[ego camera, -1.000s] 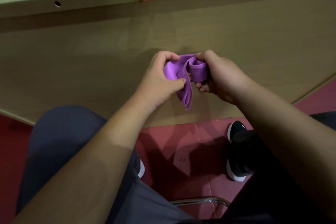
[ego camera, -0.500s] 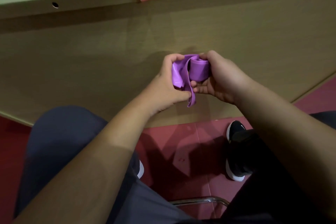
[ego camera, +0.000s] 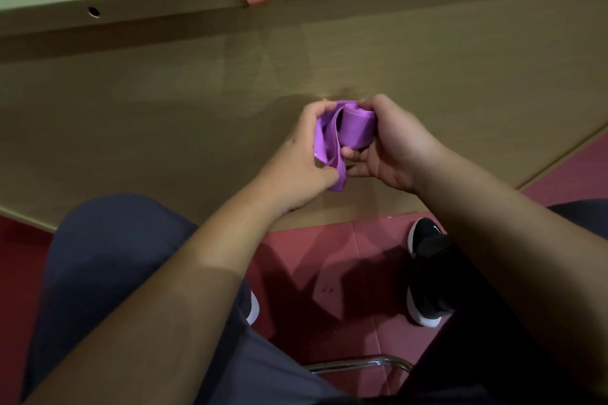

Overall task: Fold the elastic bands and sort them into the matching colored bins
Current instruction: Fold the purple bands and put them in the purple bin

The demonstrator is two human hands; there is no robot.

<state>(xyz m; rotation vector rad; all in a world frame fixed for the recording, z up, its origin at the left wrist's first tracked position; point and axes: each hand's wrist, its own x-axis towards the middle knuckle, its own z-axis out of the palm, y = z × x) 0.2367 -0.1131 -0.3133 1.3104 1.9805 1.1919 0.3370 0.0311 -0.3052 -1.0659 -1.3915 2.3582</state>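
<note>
Here, in the middle of the frame, the left hand [ego camera: 292, 161] curls its thumb and fingers round the loose tail of the purple elastic band [ego camera: 357, 128], probably to keep it taut for a tidy fold. Just right of it, the right hand [ego camera: 394, 145] is wrapped round the band's rolled-up part, and both forearms angle in from the lower corners.
</note>
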